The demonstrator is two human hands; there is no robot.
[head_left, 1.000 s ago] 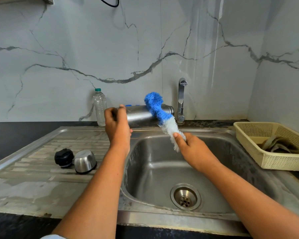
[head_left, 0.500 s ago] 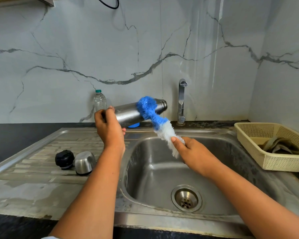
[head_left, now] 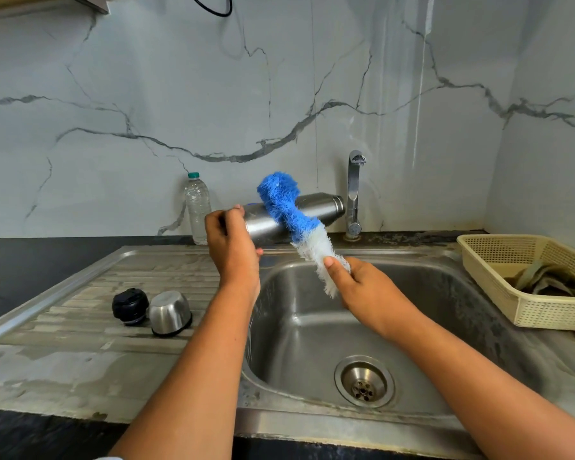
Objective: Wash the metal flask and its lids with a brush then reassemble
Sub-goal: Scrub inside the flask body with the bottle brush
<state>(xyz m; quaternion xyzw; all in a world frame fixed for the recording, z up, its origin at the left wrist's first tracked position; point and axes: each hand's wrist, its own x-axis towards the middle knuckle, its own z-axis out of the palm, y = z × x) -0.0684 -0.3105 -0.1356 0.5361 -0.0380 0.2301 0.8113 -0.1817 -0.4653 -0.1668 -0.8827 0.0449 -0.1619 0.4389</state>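
On my feed the left grip (head_left: 233,247) is curled round the base end of the metal flask (head_left: 316,205), holding it on its side in the air above the back edge of the sink (head_left: 289,330). The flask's narrow neck end points to the right, close to the tap (head_left: 354,194). The right grip (head_left: 369,287) is clenched on the white lower part of the brush (head_left: 297,227), thumb pressed into the bristles; I cannot see any handle. The brush slants up and to the left, and its blue bristled end lies across the outside of the flask body, touching it about midway along. Both lids sit on the ribbed drainboard (head_left: 80,293) to the left of the basin: the black lid (head_left: 129,306) and the steel cup lid (head_left: 170,313), mouth down, just beside each other and well apart from the flask. A clear plastic bottle (head_left: 198,210) with a green cap stands upright on the dark desk (head_left: 30,260) against the marble wall, behind the left grip. On the right, a cream basket (head_left: 498,260) holds a crumpled cloth (head_left: 545,280).
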